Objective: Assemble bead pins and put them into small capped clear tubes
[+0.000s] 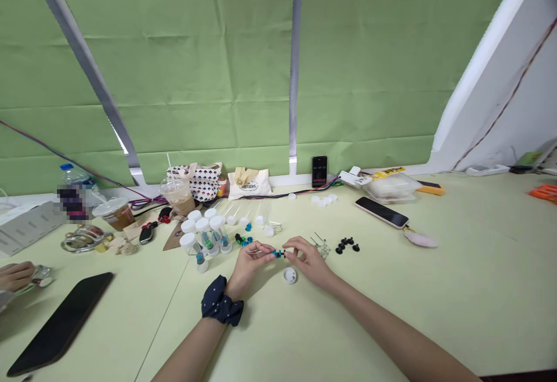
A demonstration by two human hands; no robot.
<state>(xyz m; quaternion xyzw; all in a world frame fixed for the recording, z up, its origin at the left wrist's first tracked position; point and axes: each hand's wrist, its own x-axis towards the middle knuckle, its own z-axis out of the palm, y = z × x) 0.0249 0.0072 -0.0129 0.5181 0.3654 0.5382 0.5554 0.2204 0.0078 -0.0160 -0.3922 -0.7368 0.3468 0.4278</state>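
Observation:
Near the middle of the table, my left hand (251, 261) pinches a small blue part (277, 253) with a thin metal wire running back through the fingers. The fingertips of my right hand (308, 259) close on a tiny black piece (284, 253) at the right end of the blue part. Just below the hands stands a round white cap (289, 276) with its hollow side up. Metal wire pieces (321, 247) lie beyond my right hand, and several black parts (342, 247) are to its right. Green and blue pieces (246, 240) lie behind my left hand.
White-capped clear tubes (204, 232) stand left of my hands. Drink cups (115, 213), a patterned bag (201, 180) and an upright phone (319, 171) are farther back. Another phone (382, 212) lies at right. Another person's hand (17, 276) and a black slab (63, 321) are at left.

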